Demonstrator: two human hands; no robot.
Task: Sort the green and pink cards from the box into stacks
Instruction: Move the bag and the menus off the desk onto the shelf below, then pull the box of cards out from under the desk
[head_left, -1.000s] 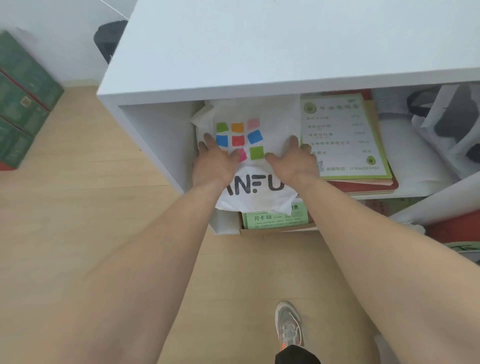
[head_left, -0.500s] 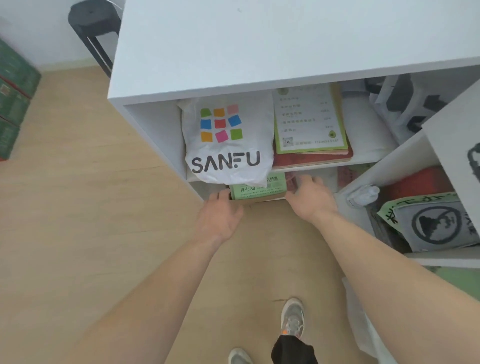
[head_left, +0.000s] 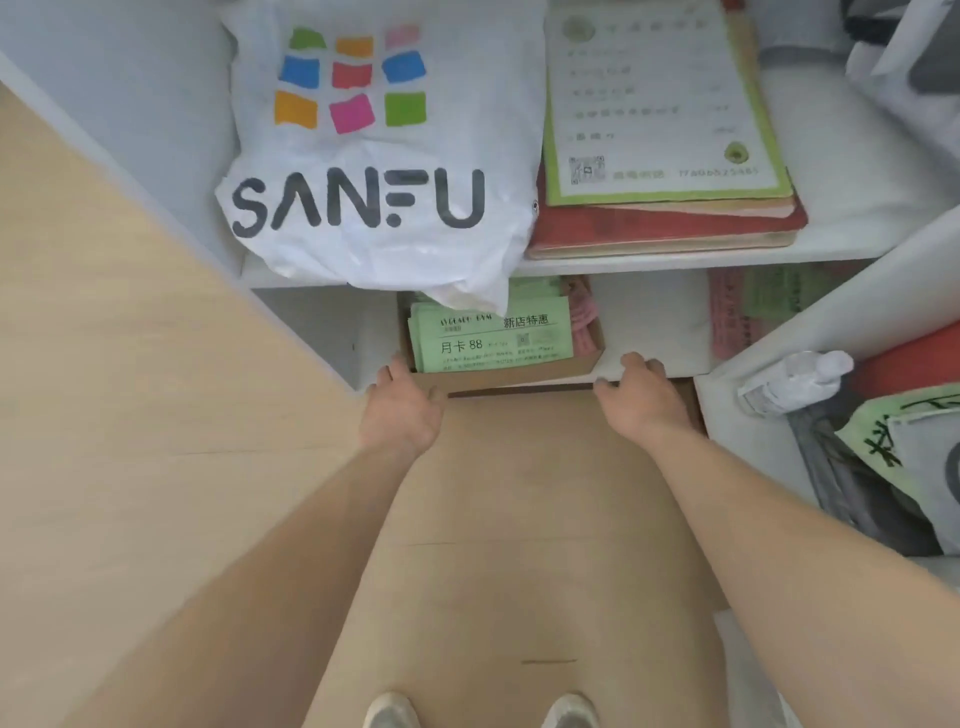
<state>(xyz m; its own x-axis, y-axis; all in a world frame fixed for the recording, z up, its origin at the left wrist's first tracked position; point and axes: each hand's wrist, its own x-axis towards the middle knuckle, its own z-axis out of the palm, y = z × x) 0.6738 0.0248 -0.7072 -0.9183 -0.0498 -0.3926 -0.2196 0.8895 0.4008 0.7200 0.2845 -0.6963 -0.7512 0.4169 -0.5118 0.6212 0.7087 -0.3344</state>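
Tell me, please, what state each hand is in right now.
Left hand: grips the cardboard box, left front corner.
Right hand: grips its right front corner.

White plastic bag printed SANFU (head_left: 384, 156) slumped over upper white shelf board (head_left: 675, 265), just beside green-bordered printed sheet (head_left: 660, 104) atop flat red folders (head_left: 649, 228). Clear plastic bottle (head_left: 795, 382) lying at lower right. Pale wooden floor (head_left: 130, 415) below.

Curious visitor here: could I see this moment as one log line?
left hand: grips box front-left corner | right hand: grips front-right edge | box: bottom compartment | inside: green cards, pink cards
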